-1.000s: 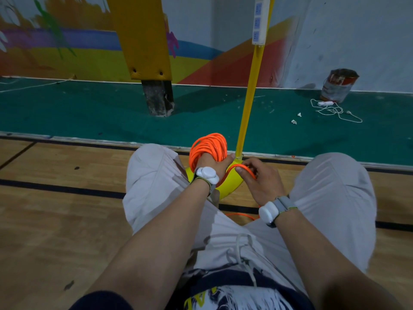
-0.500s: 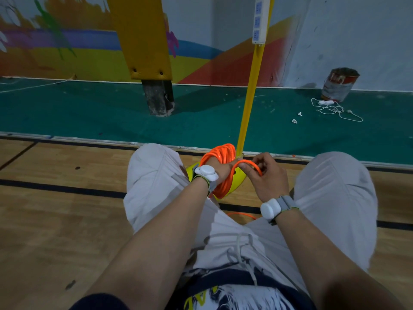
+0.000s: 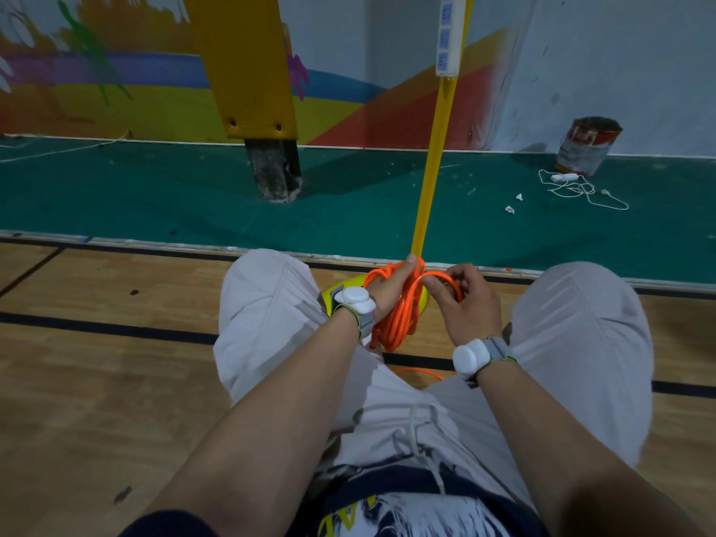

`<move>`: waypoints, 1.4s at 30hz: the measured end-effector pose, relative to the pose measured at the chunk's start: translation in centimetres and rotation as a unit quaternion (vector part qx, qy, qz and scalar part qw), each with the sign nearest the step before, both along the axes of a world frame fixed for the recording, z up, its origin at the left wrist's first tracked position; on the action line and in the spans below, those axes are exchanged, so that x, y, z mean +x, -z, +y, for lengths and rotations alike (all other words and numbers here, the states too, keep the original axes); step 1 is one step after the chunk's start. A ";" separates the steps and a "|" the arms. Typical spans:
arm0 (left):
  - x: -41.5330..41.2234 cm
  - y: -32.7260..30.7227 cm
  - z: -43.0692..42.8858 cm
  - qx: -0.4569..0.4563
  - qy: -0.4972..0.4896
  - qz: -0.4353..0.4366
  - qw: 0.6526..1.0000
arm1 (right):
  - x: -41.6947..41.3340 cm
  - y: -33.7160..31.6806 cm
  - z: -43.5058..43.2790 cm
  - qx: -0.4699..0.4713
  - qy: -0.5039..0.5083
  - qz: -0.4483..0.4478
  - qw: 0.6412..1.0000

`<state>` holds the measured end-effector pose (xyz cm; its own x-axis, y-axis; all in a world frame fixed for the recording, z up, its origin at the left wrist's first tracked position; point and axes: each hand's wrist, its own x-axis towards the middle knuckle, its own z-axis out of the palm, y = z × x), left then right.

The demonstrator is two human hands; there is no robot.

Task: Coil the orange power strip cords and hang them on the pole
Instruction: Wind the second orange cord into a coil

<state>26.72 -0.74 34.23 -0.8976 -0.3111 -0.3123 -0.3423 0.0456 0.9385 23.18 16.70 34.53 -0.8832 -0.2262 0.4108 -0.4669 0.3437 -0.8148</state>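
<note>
1 orange cord (image 3: 403,312), wood flr (image 3: 116,381), mural wall (image 3: 116,94)

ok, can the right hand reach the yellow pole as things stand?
Probably yes. The yellow pole stands just beyond the right hand, nothing between. But that hand pinches a loop of the orange cord coiled on the left hand, so it would come along.

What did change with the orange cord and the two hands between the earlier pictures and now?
The orange coil in the left hand tipped over: it stood above the hand, now it hangs down across it. The right hand rose slightly, carrying its pinched loop toward the coil. Both hands kept their hold. The yellow pole, the power strip on it and the paint can stayed.
</note>
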 end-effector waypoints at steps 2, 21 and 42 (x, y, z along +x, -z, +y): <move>-0.1 0.0 0.0 0.011 0.016 -0.001 1.000 | -0.1 0.0 0.0 0.001 -0.001 -0.013 1.000; 0.6 -0.5 -0.2 0.037 0.030 0.024 0.999 | -3.1 3.8 -0.4 0.180 -0.069 -0.171 0.966; 1.8 -1.3 0.1 0.231 0.183 -0.001 0.956 | -3.9 2.9 0.2 0.039 0.007 -0.124 0.992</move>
